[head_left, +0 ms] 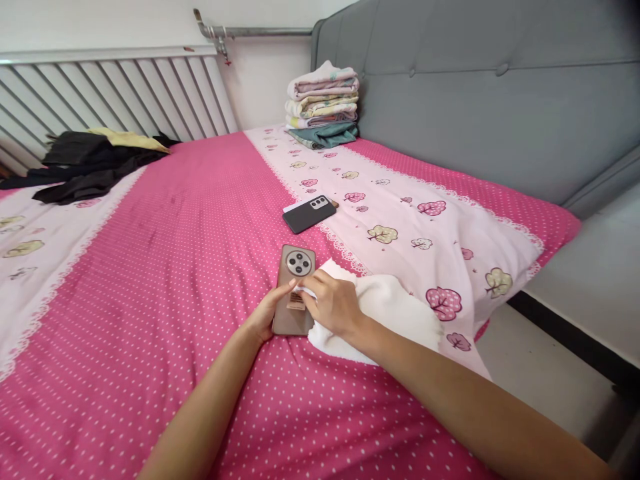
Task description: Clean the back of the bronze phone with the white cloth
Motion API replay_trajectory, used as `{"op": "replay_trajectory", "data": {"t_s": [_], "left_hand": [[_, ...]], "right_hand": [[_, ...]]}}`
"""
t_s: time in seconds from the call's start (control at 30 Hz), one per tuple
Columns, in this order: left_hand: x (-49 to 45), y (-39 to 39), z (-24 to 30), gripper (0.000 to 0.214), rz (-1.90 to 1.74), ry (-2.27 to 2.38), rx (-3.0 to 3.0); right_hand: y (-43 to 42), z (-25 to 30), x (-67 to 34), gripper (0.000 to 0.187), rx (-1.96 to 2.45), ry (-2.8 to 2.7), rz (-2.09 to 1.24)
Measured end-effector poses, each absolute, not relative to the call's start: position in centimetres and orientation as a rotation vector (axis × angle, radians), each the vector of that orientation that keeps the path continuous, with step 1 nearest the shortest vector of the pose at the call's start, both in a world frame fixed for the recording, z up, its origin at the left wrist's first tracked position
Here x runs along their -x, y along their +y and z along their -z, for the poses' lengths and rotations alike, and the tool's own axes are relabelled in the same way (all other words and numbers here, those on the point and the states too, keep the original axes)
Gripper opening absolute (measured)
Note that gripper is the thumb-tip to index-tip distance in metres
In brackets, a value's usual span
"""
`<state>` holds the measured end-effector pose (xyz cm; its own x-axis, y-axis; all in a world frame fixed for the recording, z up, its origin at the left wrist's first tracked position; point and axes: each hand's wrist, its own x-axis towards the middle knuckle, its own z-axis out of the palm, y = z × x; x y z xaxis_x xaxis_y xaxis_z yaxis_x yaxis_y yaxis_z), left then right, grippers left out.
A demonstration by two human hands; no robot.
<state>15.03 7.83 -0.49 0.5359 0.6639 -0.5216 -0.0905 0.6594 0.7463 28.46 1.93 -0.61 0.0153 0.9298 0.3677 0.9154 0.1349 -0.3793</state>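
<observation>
A brown-grey smartphone [287,323] with a round camera ring lies back up on the pink dotted bedspread. My left hand [267,312] grips its left edge, with the thumb laid over the back. My right hand [334,300] is closed on a white cloth [395,310], and a bit of the cloth pokes out at the fingertips against the phone's back. The rest of the cloth spreads to the right under my wrist. A small label [296,301] shows on the phone below my fingers, partly covered.
Beyond lies a black phone [306,215] on top of something pale, mostly hidden. Folded linens [323,100] are stacked by the grey headboard [450,87]. Dark clothes [95,160] lie at the far left before a white radiator [120,93]. The bed's edge drops off at right.
</observation>
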Motion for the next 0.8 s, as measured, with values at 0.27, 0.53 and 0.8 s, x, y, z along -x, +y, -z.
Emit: {"op": "replay_trajectory", "data": {"t_s": [0.27, 0.53, 0.8], "left_hand": [[-14.99, 7.89, 0.55, 0.023, -0.505, 0.895, -0.735], [-15.00, 7.83, 0.53, 0.023, -0.497, 0.904, -0.732], [-15.11, 7.82, 0.44, 0.022, -0.506, 0.901, -0.730]], "right_hand": [[1.92, 0.63, -28.46, 0.022, 1.755, -1.884, -0.034], [2.04, 0.61, -28.51, 0.022, 1.750, -1.874, -0.009], [1.96, 0.46, -28.47, 0.021, 1.745, -1.881, -0.016]]}}
